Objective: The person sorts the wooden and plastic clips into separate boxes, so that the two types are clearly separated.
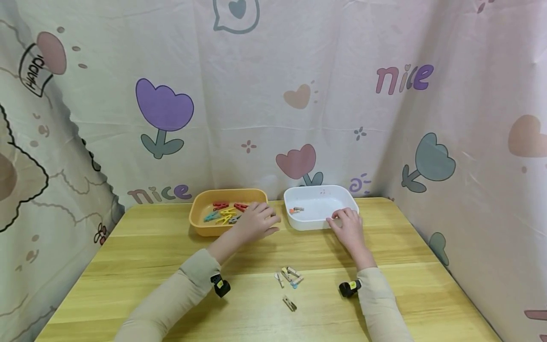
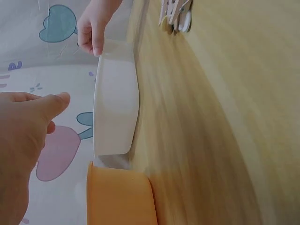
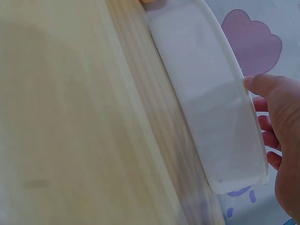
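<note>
My left hand hovers over the right side of the yellow plastic bin. Its fingers are loosely bent, and nothing shows between thumb and fingers in the left wrist view. Inside that bin lie several plastic clothespins in red, yellow, teal and dark colours. My right hand is at the front right rim of the white bin, thumb at the rim, fingertips hidden behind it. Whether those fingers hold anything cannot be made out. Small wooden clothespins lie at the white bin's left end.
Several small wooden clothespins lie in a loose group on the wooden table, with a single wooden clothespin nearer the front. A printed curtain hangs behind and beside the table.
</note>
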A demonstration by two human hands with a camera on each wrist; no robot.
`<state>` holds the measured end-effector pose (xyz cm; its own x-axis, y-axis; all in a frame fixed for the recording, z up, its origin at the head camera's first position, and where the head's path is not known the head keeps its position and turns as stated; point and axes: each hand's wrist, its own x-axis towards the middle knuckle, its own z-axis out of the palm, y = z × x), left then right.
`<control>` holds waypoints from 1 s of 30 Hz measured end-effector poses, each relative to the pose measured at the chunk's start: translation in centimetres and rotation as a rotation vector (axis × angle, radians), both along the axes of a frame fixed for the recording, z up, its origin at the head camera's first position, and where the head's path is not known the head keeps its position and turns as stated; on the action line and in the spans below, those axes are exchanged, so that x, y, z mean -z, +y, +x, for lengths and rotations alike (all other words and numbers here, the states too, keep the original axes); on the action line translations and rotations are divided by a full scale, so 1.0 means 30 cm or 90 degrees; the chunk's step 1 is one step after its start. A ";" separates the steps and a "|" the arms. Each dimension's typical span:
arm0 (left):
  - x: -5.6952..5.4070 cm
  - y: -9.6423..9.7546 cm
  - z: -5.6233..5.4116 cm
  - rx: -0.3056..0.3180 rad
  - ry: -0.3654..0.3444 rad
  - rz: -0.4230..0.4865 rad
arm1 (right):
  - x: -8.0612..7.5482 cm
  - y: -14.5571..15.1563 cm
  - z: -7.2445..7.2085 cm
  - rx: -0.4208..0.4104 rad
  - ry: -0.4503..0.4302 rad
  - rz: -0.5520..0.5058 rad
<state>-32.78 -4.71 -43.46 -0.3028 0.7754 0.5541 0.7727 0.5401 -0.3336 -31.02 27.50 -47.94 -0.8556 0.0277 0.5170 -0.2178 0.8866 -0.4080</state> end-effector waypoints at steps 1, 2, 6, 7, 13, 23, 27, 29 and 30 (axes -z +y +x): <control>0.000 -0.004 0.008 0.003 -0.005 -0.008 | -0.001 0.000 0.001 0.000 -0.001 0.000; -0.001 -0.007 0.017 0.006 -0.005 -0.014 | -0.001 0.000 0.001 0.000 -0.001 0.001; -0.004 -0.017 0.051 0.018 -0.006 -0.025 | 0.002 0.000 0.001 0.000 0.008 0.001; -0.004 -0.019 0.059 0.021 -0.011 -0.026 | 0.002 -0.001 0.002 0.000 0.011 0.001; 0.020 -0.032 0.095 0.044 -0.025 -0.044 | 0.001 -0.003 0.005 -0.001 0.005 -0.001; 0.074 -0.035 0.152 0.101 -0.006 -0.062 | -0.003 -0.002 0.004 -0.003 0.001 -0.006; 0.094 -0.036 0.171 0.117 -0.020 -0.057 | -0.005 -0.003 0.004 -0.003 -0.004 -0.007; 0.106 -0.035 0.174 0.128 -0.036 -0.052 | -0.006 -0.001 0.003 -0.003 -0.004 -0.006; 0.112 -0.035 0.175 0.132 -0.036 -0.052 | -0.006 -0.001 0.003 -0.002 -0.005 -0.006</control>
<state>-27.52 -5.77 -46.83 -0.1618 0.8661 0.4730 0.8829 0.3411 -0.3227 -30.94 27.47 -47.76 -0.8595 0.0302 0.5102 -0.2172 0.8820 -0.4183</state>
